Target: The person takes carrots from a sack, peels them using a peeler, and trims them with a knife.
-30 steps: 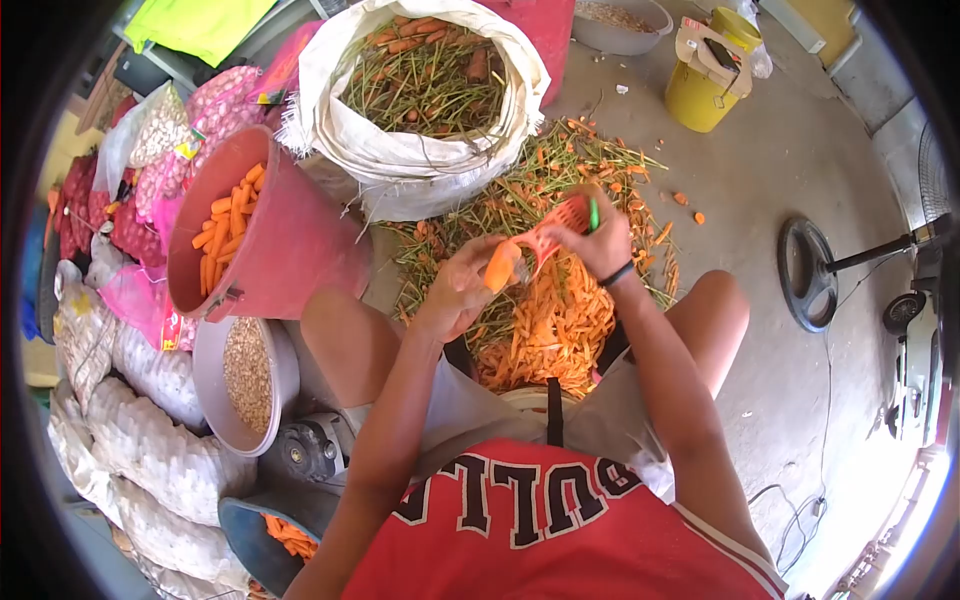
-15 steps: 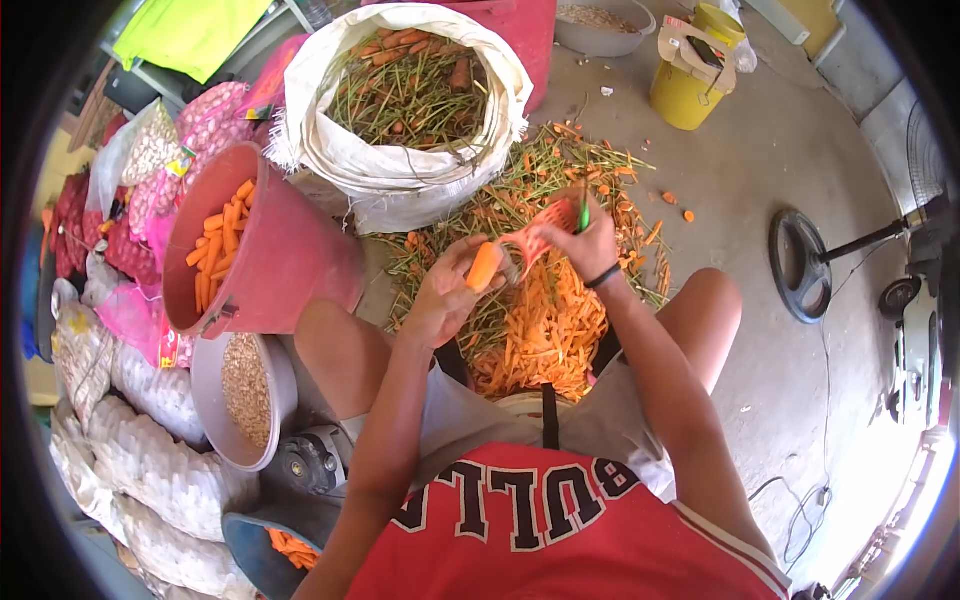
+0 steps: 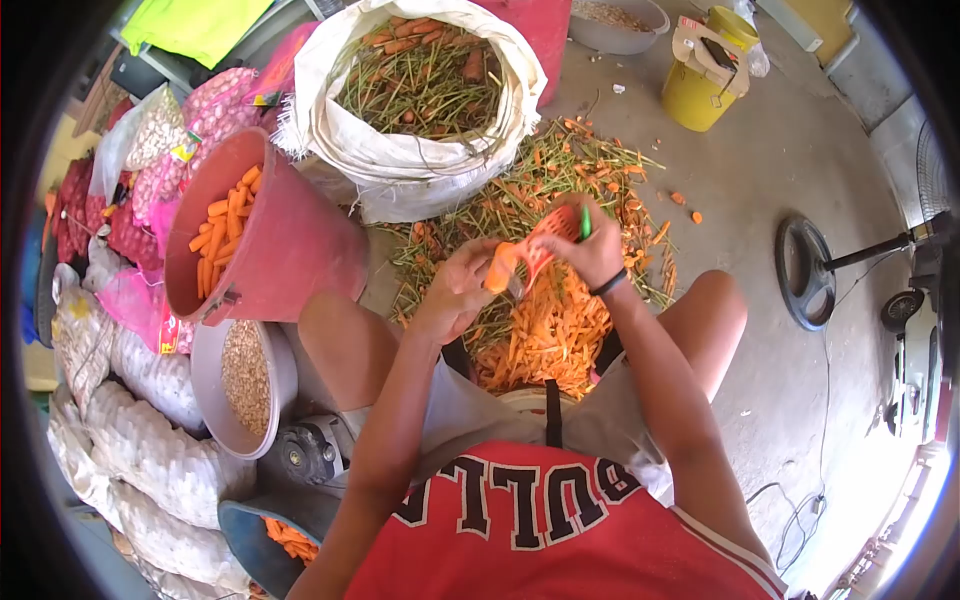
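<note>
My left hand (image 3: 458, 290) is closed around a peeled orange carrot (image 3: 501, 268). In my right hand (image 3: 588, 250) is an orange peeler with a slotted body (image 3: 541, 247); a green piece (image 3: 585, 222) shows between the fingers. The peeler's end is at the carrot, though the exact contact is hard to make out. Below both hands lies a heap of orange peelings (image 3: 550, 335) between my legs. Green stems and carrot scraps (image 3: 560, 165) spread over the floor beyond it.
A white sack (image 3: 400, 165) of carrots and stems stands ahead. At left are a red tub (image 3: 310, 240) of peeled carrots, a grey basin (image 3: 283, 370) and filled sacks (image 3: 155, 450). A yellow bucket (image 3: 695, 95) and a black round stand base (image 3: 805, 272) are at right.
The peeler in my right hand has shifted slightly left and down over the carrot since half a second ago. The carrot is still in my left hand. The whole view has also shifted a little.
</note>
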Demonstrator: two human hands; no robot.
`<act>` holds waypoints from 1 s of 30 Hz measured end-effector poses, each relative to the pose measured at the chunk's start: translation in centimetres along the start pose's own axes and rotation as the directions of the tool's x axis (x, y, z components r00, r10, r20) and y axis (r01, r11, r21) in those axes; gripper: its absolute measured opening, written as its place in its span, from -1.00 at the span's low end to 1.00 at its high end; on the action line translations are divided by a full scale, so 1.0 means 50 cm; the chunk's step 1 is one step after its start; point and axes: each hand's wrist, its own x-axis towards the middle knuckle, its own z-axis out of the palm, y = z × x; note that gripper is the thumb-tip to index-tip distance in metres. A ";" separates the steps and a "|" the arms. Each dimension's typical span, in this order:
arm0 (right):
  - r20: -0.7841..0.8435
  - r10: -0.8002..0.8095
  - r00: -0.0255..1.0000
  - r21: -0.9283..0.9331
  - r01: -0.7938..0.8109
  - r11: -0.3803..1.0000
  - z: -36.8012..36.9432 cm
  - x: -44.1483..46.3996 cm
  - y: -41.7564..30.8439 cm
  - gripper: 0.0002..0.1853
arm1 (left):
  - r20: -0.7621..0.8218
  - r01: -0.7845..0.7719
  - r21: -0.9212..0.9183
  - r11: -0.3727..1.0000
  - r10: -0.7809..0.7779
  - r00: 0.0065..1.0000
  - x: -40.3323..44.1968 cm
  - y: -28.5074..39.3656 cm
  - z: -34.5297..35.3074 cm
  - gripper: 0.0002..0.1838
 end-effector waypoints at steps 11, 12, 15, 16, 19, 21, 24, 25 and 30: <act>-0.043 -0.043 0.998 -0.045 0.041 0.998 -0.011 -0.002 -0.019 -0.35 | -0.022 0.014 -0.074 0.997 -0.016 1.000 -0.007 0.001 0.009 -0.28; -0.051 0.040 0.998 -0.099 -0.045 0.994 -0.020 0.008 0.004 -0.36 | 0.001 0.005 -0.083 0.997 -0.005 1.000 -0.005 -0.002 0.006 -0.30; -0.088 0.072 0.994 -0.036 -0.075 0.997 -0.021 0.013 0.027 -0.37 | 0.005 -0.015 -0.085 0.996 0.015 1.000 0.006 -0.004 0.002 -0.34; -0.088 0.045 0.995 0.023 -0.043 0.999 -0.013 0.016 0.006 -0.38 | -0.016 -0.027 -0.085 0.996 0.026 1.000 0.008 -0.002 0.005 -0.35; 0.028 -0.082 0.996 -0.074 0.084 0.994 -0.006 -0.009 -0.065 -0.38 | -0.111 -0.012 -0.046 0.999 0.007 0.994 0.003 -0.004 0.016 -0.36; -0.025 -0.006 1.000 0.002 0.006 1.000 -0.006 -0.001 -0.012 -0.37 | -0.060 -0.013 -0.060 0.998 0.010 0.998 -0.001 -0.020 -0.005 -0.38; -0.067 0.158 0.985 -0.010 -0.159 0.987 -0.022 0.023 0.022 -0.36 | -0.048 0.012 -0.081 0.997 -0.016 0.999 0.006 -0.013 -0.003 -0.40; -0.079 0.187 0.979 0.021 -0.186 0.982 -0.025 0.030 0.019 -0.36 | -0.063 0.019 -0.093 0.995 -0.025 0.998 0.008 -0.009 0.001 -0.41; -0.021 -0.156 0.987 -0.018 0.156 0.988 0.001 -0.002 -0.058 -0.38 | -0.070 -0.003 -0.038 0.999 0.000 0.998 0.008 -0.024 -0.012 -0.36</act>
